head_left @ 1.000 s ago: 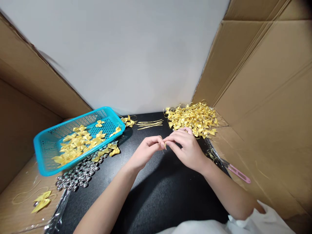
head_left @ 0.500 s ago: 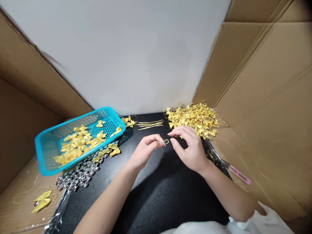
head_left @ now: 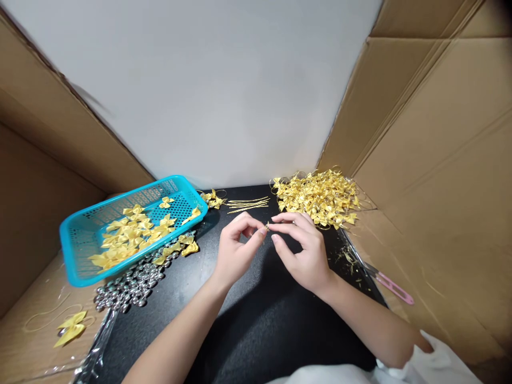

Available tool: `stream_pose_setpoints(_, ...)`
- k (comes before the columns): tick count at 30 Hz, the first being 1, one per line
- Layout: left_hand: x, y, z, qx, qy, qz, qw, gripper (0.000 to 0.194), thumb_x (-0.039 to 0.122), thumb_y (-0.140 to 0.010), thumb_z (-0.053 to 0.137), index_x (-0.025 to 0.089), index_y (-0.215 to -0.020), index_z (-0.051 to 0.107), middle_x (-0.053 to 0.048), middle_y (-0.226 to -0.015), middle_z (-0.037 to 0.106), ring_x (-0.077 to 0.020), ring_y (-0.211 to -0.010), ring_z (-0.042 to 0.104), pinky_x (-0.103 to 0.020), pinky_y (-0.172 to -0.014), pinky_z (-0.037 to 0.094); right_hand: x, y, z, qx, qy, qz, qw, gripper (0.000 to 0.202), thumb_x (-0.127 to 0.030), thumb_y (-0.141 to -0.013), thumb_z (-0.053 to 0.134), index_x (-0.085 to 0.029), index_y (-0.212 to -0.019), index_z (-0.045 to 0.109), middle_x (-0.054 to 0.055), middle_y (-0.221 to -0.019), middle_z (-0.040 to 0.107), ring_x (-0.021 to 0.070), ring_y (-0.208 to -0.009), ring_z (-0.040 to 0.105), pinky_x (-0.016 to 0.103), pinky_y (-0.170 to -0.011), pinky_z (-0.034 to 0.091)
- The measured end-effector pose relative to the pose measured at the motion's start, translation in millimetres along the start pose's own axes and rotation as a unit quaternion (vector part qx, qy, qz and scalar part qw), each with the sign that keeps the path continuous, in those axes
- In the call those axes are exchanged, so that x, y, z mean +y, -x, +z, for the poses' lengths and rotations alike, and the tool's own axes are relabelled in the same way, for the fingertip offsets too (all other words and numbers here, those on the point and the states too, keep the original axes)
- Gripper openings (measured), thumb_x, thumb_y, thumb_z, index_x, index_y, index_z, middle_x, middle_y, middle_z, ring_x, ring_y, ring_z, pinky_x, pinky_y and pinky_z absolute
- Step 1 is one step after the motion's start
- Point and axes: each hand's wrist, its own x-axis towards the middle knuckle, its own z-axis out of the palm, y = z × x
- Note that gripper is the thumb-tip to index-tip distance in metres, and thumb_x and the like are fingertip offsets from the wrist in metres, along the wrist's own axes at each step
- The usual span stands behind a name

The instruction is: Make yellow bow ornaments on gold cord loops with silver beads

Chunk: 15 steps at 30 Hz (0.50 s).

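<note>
Above the middle of the black work surface (head_left: pixel 248 330), my left hand (head_left: pixel 237 249) pinches a thin gold cord (head_left: pixel 268 226) between thumb and index finger. Only a short bit of the cord shows past the fingertips; the rest is hidden. My right hand (head_left: pixel 301 248) comes in from the other side with its fingers apart. Its index fingertip is at the cord, and its thumb stays separate below. Behind the hands lie several straight gold cords (head_left: pixel 248 203). A large heap of gold bows with looped cords (head_left: pixel 320 194) is just beyond my right hand.
On the left stands a turquoise basket (head_left: pixel 66 242) with yellow bows (head_left: pixel 132 232). Silver beads (head_left: pixel 136 282) lie along its front. A small bow cluster (head_left: pixel 214 198) sits behind. Pink-handled scissors or cutter (head_left: pixel 394 288) and cord scraps (head_left: pixel 348 257) are at right. Cardboard walls (head_left: pixel 432 176) flank the surface.
My right hand has moved left and slightly down, bringing its index finger to the cord. The cord loop seen before at my left fingertips now shows only as a small bit.
</note>
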Motion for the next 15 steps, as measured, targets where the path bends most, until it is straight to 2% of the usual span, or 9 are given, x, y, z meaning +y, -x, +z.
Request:
stream_pose_setpoints(4,0.8,-0.4,0.2,-0.005,0.001,0.01,1.0,0.014,0.022,-0.081,0.064,0.019,-0.067,0.064,0.002,-0.063,0.047,-0.013,-0.061,0.042,-0.028,-0.06,0.034,2.6,0.7,2.1,0.009,-0.026,0.008,1.0,0.02,-0.013,-0.087,0.058,-0.023,-0.095,0.072,0.005,-0.096,0.071,0.0208,-0.092,0.064,0.041,-0.086,0.049)
stream_pose_setpoints(10,1.8,-1.0,0.6,-0.051,0.048,-0.026,0.997,0.015,0.022,-0.08,0.063,0.019,-0.066,0.064,0.001,-0.064,0.048,-0.0134,-0.062,0.042,-0.028,-0.06,0.034,5.3,0.3,2.8,0.013,-0.074,0.019,0.997,0.016,-0.013,-0.088,0.06,-0.024,-0.091,0.072,0.004,-0.089,0.072,0.0191,-0.089,0.065,0.038,-0.084,0.051)
stream_pose_setpoints(15,1.3,-1.9,0.0,-0.066,0.074,-0.049,0.994,0.015,0.023,-0.079,0.063,0.018,-0.064,0.064,0.001,-0.064,0.048,-0.013,-0.061,0.04,-0.027,-0.06,0.033,6.1,-1.1,2.9,-0.004,-0.109,0.038,0.993,0.013,-0.015,-0.087,0.061,-0.024,-0.086,0.071,0.003,-0.086,0.072,0.0192,-0.086,0.066,0.038,-0.082,0.052)
